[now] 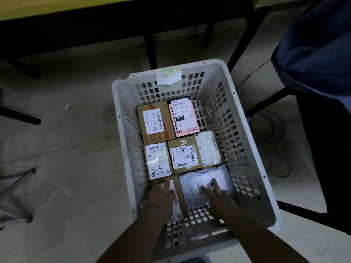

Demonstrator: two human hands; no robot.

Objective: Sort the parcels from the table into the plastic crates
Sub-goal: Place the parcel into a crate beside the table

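Observation:
A white perforated plastic crate [247, 149] stands on the floor and holds several labelled parcels packed flat on its bottom. Both my hands reach down into its near end. My left hand [161, 194] lies on a brown cardboard parcel [177, 204] at the near left, fingers curled over its far edge. My right hand [216, 192] rests with straight fingers on a white plastic mailer bag [222, 177] at the near right. Further in lie other brown boxes [153, 122] and a pink box [183, 118] with a shipping label.
A yellow table edge [76, 6] runs across the top, with black legs [150, 48] beneath it. A blue cloth or garment [319, 44] hangs at the right. Black cables [273, 133] lie on the floor right of the crate. A metal stand [17, 186] is at the left.

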